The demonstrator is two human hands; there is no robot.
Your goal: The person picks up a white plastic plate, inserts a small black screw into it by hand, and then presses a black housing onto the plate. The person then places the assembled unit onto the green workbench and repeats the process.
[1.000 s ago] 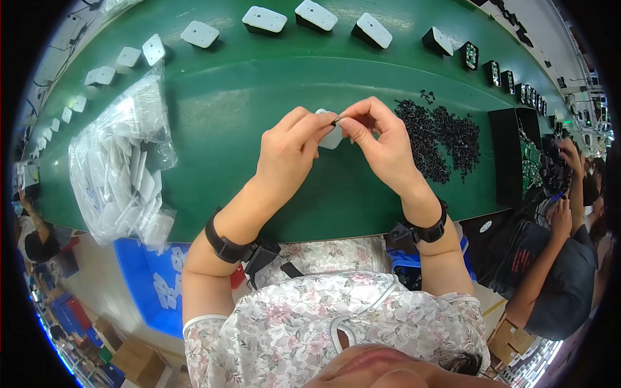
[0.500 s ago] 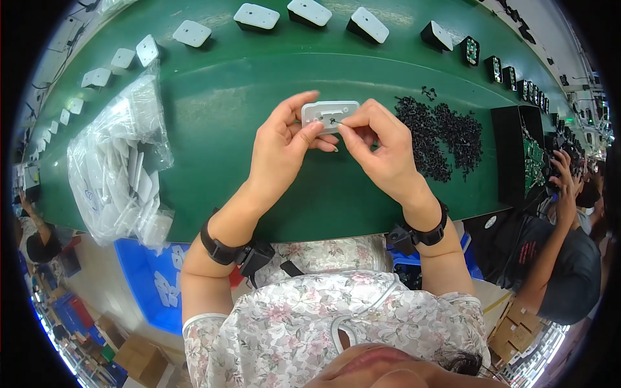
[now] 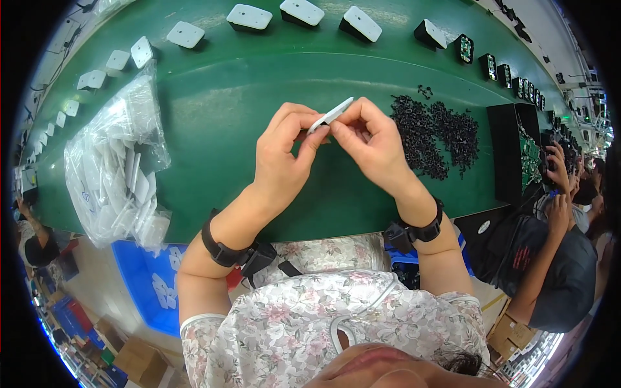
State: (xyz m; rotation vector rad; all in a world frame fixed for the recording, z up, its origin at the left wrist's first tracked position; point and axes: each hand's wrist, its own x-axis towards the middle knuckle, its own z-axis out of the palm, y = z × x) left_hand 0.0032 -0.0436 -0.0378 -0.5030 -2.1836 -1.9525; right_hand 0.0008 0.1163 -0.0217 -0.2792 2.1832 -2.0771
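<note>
A thin white plastic cover [image 3: 334, 112] is held up over the green table, turned nearly edge-on. My left hand [image 3: 284, 145] pinches its left end between thumb and fingers. My right hand [image 3: 375, 145] closes on its right end, with the thumb at its lower side. Between the two thumbs a bit of a small black part [image 3: 325, 123] shows against the cover; the fingers hide the rest of it. To the right of my right hand lies a loose heap of small black parts [image 3: 417, 139], spread in two strips.
A clear plastic bag [image 3: 97, 187] of white covers lies at the left. Black housings with white covers [image 3: 249, 18] line the far side; others at right show green circuit boards [image 3: 464, 49]. A black box [image 3: 508, 155] stands at right, near a co-worker [image 3: 556, 258]. A blue bin [image 3: 139, 284] sits below left.
The white cover has turned from showing its inner face to nearly edge-on, its right end tilted up. My right fingers have moved from its inner face onto its right end.
</note>
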